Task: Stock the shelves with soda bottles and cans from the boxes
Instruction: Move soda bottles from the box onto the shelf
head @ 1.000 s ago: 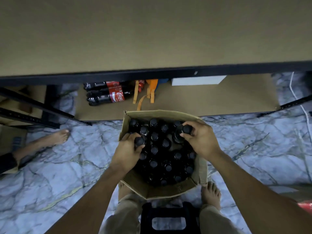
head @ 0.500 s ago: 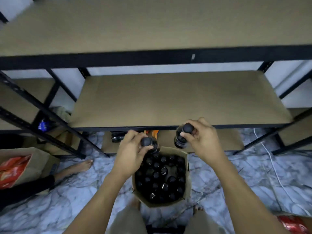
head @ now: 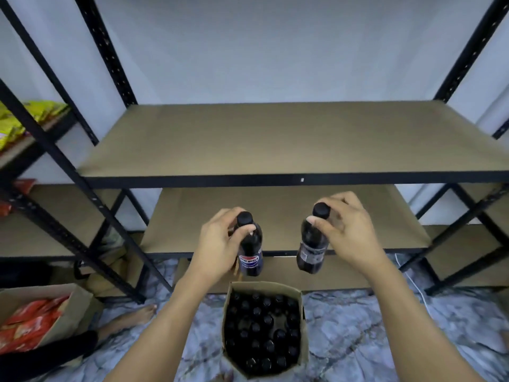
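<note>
- Lifted higher above the box [head: 264, 285] now, our left hand [head: 217, 244] pinches the Pepsi bottle [head: 250, 252] at the neck, our right hand [head: 348, 232] the second bottle [head: 311, 252].
- We set both upright, far back on the shelf [head: 275, 142].

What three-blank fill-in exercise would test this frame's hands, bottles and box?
The left hand holds a soda bottle whose label reads ____.
The right hand holds a second bottle with a ____ cap.
The cardboard box of bottles stands on the marble-patterned ____.
Missing words: Pepsi; black; floor.
</note>
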Action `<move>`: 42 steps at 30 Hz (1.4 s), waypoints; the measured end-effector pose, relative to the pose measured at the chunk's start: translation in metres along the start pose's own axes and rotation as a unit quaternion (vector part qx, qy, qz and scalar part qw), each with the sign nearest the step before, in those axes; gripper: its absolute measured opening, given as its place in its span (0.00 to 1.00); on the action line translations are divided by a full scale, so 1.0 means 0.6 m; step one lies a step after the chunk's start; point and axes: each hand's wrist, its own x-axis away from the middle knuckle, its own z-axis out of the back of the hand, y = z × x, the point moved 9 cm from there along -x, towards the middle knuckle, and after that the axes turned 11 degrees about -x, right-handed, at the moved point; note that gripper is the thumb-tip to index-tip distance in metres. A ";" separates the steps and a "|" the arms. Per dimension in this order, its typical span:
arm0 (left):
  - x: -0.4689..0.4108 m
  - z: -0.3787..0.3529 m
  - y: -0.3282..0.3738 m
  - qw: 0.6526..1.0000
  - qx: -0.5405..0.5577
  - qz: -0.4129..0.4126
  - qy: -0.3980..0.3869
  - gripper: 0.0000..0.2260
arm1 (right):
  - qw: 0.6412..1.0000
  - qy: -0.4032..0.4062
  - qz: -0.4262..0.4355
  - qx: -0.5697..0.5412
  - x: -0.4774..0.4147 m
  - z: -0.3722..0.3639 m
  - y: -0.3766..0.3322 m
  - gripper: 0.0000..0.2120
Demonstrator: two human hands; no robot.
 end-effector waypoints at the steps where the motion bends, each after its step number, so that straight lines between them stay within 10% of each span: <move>1: -0.007 0.006 0.000 1.000 0.020 0.006 -0.002 0.06 | 1.000 0.007 -0.009 -0.015 -0.005 0.008 -0.006 0.08; 14: -0.197 0.103 0.127 0.989 0.138 -0.047 0.031 0.09 | 0.984 0.163 -0.005 -0.076 -0.170 0.186 -0.105 0.08; 31: -0.413 -0.022 0.274 0.984 0.140 -0.025 0.111 0.03 | 0.987 0.156 0.019 -0.032 -0.358 0.358 0.026 0.09; 42: -0.439 -0.077 0.297 0.985 0.136 -0.032 0.104 0.06 | 0.980 0.124 -0.027 -0.153 -0.325 0.293 0.122 0.37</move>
